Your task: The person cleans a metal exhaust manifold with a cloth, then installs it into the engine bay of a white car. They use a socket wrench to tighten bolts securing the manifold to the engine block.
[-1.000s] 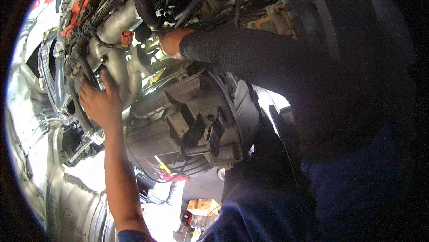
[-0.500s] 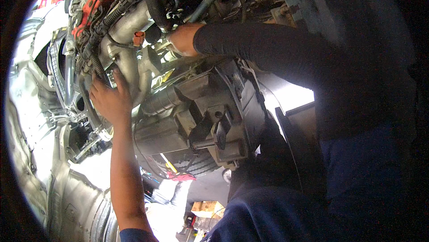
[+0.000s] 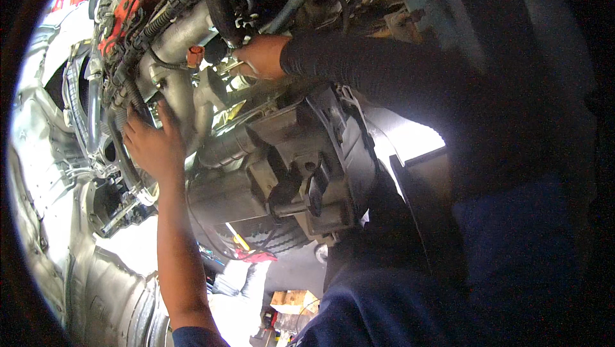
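Observation:
In the engine bay my left hand (image 3: 155,147) lies with fingers spread against a ribbed black hose (image 3: 137,99), next to the silver cast intake manifold (image 3: 179,97). Its fingertips point into the gap between the two and partly disappear there. Farther right, my right hand (image 3: 264,56) is closed beside the lower end of a thick black hose (image 3: 218,4). Its fingers are bent inward around something small that I cannot make out. An orange-red connector (image 3: 195,56) on a corrugated lead sits between my hands.
A dark plastic housing (image 3: 288,155) juts out below my right forearm. Red engine cover parts (image 3: 132,4) are at the upper left, and bare silver bodywork (image 3: 38,174) runs down the left side. A tyre (image 3: 278,235) and a wooden box (image 3: 293,301) show underneath.
The whole view has shifted slightly. Both hands remain at the same engine parts; the right hand's fingers have turned a little, showing more of the thumb side.

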